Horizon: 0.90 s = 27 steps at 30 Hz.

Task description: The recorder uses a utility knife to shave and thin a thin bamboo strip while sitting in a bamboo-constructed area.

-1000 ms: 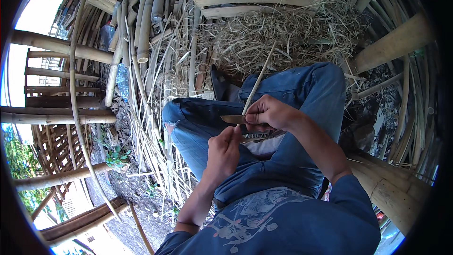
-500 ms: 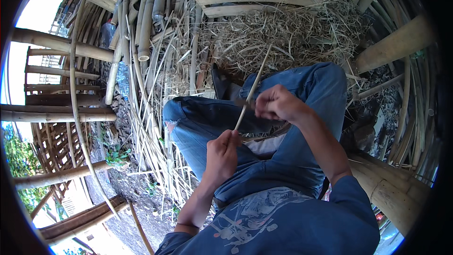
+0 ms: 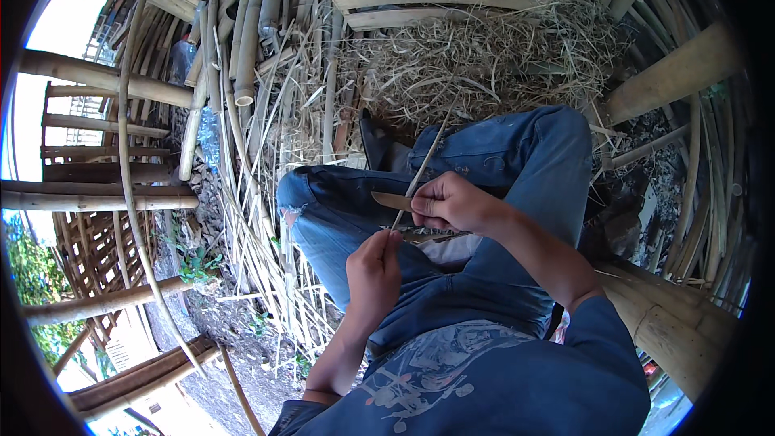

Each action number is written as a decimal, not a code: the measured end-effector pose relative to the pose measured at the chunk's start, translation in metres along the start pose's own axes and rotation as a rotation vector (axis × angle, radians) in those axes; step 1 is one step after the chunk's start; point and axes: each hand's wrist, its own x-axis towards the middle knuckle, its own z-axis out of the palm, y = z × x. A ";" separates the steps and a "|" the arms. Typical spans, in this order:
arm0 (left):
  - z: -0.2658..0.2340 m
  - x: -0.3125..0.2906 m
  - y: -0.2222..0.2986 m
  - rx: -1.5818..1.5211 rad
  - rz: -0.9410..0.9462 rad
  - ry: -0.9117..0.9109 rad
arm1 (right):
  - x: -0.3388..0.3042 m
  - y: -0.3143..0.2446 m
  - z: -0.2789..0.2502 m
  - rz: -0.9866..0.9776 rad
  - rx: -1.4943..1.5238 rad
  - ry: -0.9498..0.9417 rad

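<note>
A thin bamboo strip (image 3: 429,155) slants above the lap (image 3: 428,295), its near end pinched by the left hand's (image 3: 374,269) fingers; the right hand's (image 3: 454,203) fingers clasp a knife (image 3: 389,199), blade crossing the strip. Already slender, it seems unfinished. Shavings (image 3: 484,60) lie beyond.

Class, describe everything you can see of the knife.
The knife shows a short, brownish blade, metal by its look, narrowing to a tip. It lies nearly level across the picture, tip toward the person's left. The right hand grips it, hiding the rest. The blade crosses the thin pale strip just beyond the left hand; whether they touch is unclear.
</note>
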 end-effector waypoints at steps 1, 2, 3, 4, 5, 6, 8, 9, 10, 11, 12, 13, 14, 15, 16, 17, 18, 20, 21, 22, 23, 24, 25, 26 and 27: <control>0.000 0.000 -0.001 0.058 0.064 0.037 | 0.000 -0.002 0.000 0.031 0.022 -0.006; 0.000 -0.001 -0.002 0.116 0.127 0.074 | -0.001 -0.004 0.000 0.064 0.043 -0.012; 0.001 -0.002 -0.001 0.116 0.128 0.073 | -0.001 -0.003 -0.002 0.063 0.044 -0.010; 0.003 -0.002 -0.001 0.151 0.159 0.094 | -0.002 -0.003 -0.003 0.056 0.061 -0.007; 0.004 -0.003 0.000 0.187 0.189 0.116 | -0.002 -0.002 -0.004 0.048 0.077 -0.005; 0.004 -0.003 0.000 0.187 0.189 0.115 | -0.003 -0.003 -0.003 0.048 0.078 -0.006; 0.004 -0.002 0.002 0.204 0.190 0.112 | -0.004 -0.005 0.000 0.030 0.092 0.060; 0.003 -0.002 0.003 0.205 0.190 0.112 | -0.004 -0.005 -0.002 0.030 0.093 0.060; 0.003 -0.001 0.003 0.216 0.172 0.103 | -0.004 -0.004 -0.006 0.037 0.092 0.091; 0.003 -0.001 0.003 0.223 0.153 0.092 | -0.003 -0.004 -0.009 0.046 0.091 0.124; 0.004 -0.001 0.003 0.222 0.153 0.090 | -0.004 -0.004 -0.008 0.047 0.091 0.126; 0.005 -0.001 0.002 0.216 0.160 0.093 | -0.005 -0.006 -0.006 0.038 0.117 0.151; 0.005 -0.002 0.002 0.213 0.167 0.098 | -0.006 -0.007 -0.004 0.028 0.143 0.172; 0.005 -0.001 0.002 0.213 0.165 0.098 | -0.006 -0.008 -0.004 0.029 0.143 0.171; 0.005 0.000 0.003 0.218 0.165 0.097 | -0.006 -0.008 -0.005 0.031 0.122 0.189; 0.004 0.001 0.004 0.224 0.165 0.097 | -0.006 -0.009 -0.005 0.032 0.101 0.206; 0.004 0.001 0.005 0.225 0.164 0.098 | -0.007 -0.010 -0.004 0.033 0.101 0.204; 0.003 0.002 0.006 0.235 0.166 0.091 | -0.008 -0.012 -0.003 0.049 0.064 0.265; 0.003 0.002 0.006 0.233 0.166 0.092 | -0.007 -0.011 -0.003 0.049 0.063 0.265; 0.002 0.002 0.006 0.245 0.164 0.084 | -0.007 -0.009 -0.002 0.036 0.068 0.277; 0.002 0.002 0.006 0.256 0.162 0.076 | -0.006 -0.007 -0.002 0.023 0.074 0.290; 0.001 0.003 0.006 0.255 0.162 0.077 | -0.006 -0.007 -0.004 0.024 0.073 0.291; 0.000 0.004 0.005 0.252 0.165 0.071 | -0.006 -0.007 -0.007 0.036 -0.018 0.287; -0.001 0.004 0.005 0.249 0.167 0.066 | -0.006 -0.006 -0.009 0.048 -0.110 0.282; -0.002 0.004 0.004 0.248 0.164 0.068 | -0.004 -0.004 -0.009 0.049 -0.111 0.279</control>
